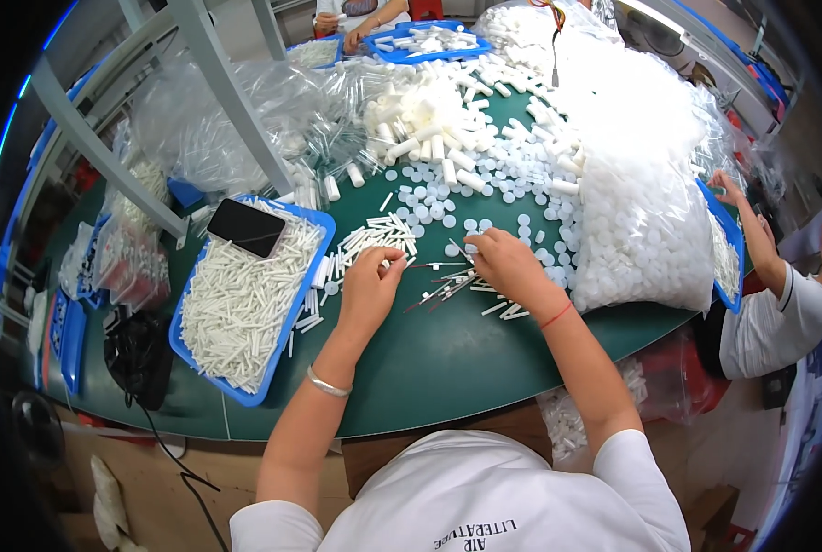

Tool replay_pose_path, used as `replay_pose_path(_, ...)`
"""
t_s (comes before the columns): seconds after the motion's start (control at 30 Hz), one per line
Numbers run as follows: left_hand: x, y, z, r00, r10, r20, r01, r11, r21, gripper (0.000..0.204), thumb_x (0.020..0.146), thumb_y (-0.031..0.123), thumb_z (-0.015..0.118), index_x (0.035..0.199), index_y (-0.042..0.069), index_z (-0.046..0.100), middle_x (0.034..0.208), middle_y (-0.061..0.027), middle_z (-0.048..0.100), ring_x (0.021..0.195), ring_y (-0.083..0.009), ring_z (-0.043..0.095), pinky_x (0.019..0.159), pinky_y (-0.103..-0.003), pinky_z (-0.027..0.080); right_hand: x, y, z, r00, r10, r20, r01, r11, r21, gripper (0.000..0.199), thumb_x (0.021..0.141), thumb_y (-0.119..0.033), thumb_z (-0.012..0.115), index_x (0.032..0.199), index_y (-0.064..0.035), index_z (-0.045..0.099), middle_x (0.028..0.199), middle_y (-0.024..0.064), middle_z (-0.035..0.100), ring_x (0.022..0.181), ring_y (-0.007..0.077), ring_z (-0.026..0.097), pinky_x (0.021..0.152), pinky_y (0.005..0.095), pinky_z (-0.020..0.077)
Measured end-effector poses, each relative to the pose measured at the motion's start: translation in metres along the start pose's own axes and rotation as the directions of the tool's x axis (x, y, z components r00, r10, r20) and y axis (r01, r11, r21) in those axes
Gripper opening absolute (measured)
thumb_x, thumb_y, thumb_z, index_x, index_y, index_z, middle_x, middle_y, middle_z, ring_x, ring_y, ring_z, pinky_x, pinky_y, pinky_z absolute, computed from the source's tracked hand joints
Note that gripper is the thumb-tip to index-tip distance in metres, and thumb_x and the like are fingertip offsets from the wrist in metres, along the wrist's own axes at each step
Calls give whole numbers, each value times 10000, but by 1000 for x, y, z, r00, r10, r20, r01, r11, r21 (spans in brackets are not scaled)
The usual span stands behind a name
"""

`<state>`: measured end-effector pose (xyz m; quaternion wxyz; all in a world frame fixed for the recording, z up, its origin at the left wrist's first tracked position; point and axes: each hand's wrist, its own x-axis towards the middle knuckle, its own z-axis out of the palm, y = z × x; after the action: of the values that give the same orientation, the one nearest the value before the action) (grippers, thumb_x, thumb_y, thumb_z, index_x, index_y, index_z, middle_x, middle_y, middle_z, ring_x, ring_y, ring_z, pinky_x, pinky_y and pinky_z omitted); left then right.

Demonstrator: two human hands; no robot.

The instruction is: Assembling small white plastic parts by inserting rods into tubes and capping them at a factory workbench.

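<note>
Hands: two of the person's own, left hand (370, 276) and right hand (503, 262), both over the green desk (429, 359); a co-worker's hand (726, 187) shows far right of the desk, and another pair at its far end.
Trays: three blue ones counted; the big blue tray (287, 317) sits just left of the left hand, heaped with white sticks too many to count, and a dark phone (246, 227) lies on its far corner.
Thin rods: a loose fan of thin dark rods (439, 287), roughly a dozen, lies on the desk between the two hands; exact count unclear.
White tubes: a small row of white tubes (374, 235) lies just beyond the left hand.
White caps: scattered white round caps (485, 189), dozens, spread beyond the right hand; a clear bag of caps (646, 230) stands right of it.
Left grip: fingertips pinched together on a small white piece (394, 262); what kind I cannot tell.
Right grip: fingers curled shut around one thin rod (457, 247), its tip poking out toward the left hand.
Pose: both forearms rise from the lower edge, wrists bent inward, knuckles up; a bracelet on the left wrist, a red string on the right.
</note>
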<state>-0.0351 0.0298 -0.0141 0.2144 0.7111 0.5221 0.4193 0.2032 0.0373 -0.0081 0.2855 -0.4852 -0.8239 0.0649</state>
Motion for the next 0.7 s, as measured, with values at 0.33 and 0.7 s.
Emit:
replay_pose_path(0.33, -23, 28, 10, 893, -289, 345, 446, 670, -593, 230, 918, 153, 610, 1109, 33, 652, 885, -18, 678, 664, -25, 523, 620, -175, 447, 8, -40, -14, 907, 349, 234, -274, 68, 959, 144, 928, -92, 536, 1007, 27, 523, 953, 134, 638, 783, 144, 639, 707, 265, 537)
replay_pose_path(0.7, -25, 26, 14, 872, -310, 379, 488, 627, -607, 232, 917, 158, 613, 1102, 22, 644, 856, -14, 660, 666, -33, 526, 601, -178, 442, 5, -42, 1, 884, 386, 265, -273, -36, 961, 94, 934, -73, 508, 999, -8, 528, 978, 136, 623, 796, 168, 637, 731, 294, 538)
